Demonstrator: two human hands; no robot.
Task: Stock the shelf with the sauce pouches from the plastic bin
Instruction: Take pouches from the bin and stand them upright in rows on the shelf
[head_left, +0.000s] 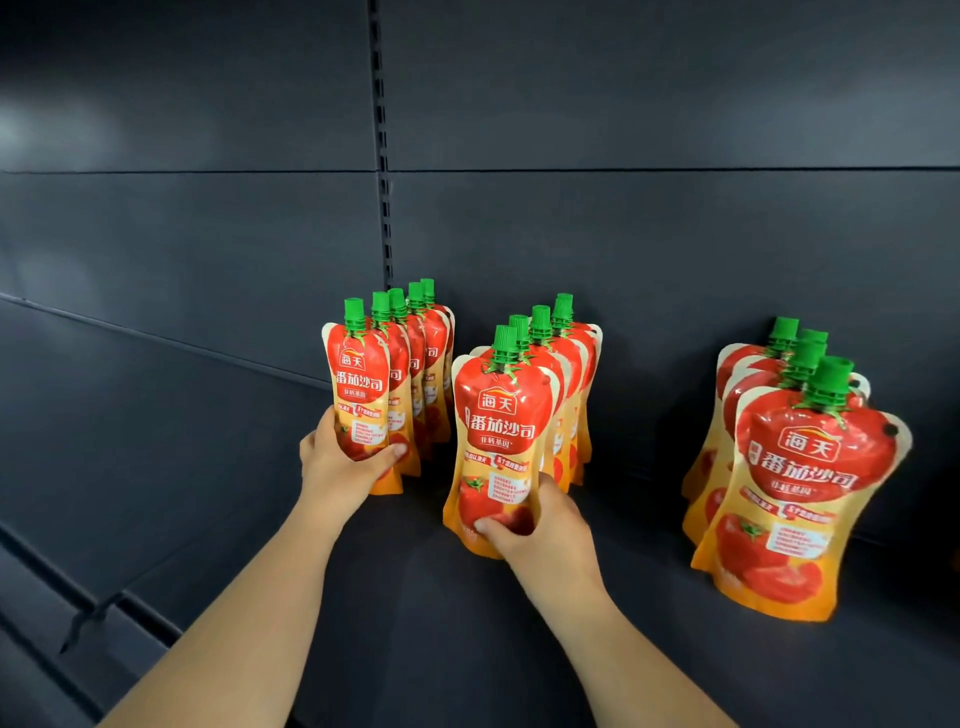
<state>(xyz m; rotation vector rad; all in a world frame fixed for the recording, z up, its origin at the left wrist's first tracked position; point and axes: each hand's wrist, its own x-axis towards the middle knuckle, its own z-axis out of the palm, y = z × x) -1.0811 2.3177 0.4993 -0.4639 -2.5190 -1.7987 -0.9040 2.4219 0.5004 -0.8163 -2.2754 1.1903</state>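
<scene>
Three rows of red and orange sauce pouches with green caps stand upright on a dark shelf (415, 597). My left hand (337, 462) grips the lower part of the front pouch (358, 379) of the left row. My right hand (540, 530) grips the bottom of the front pouch (498, 426) of the middle row. A third row of pouches (800, 467) stands to the right, untouched by either hand. The plastic bin is out of view.
A dark back panel (623, 234) with a slotted upright (383, 156) rises behind the pouches. Bare shelf surface lies to the left of the rows and in front of them. The shelf's front edge (93, 608) runs along the lower left.
</scene>
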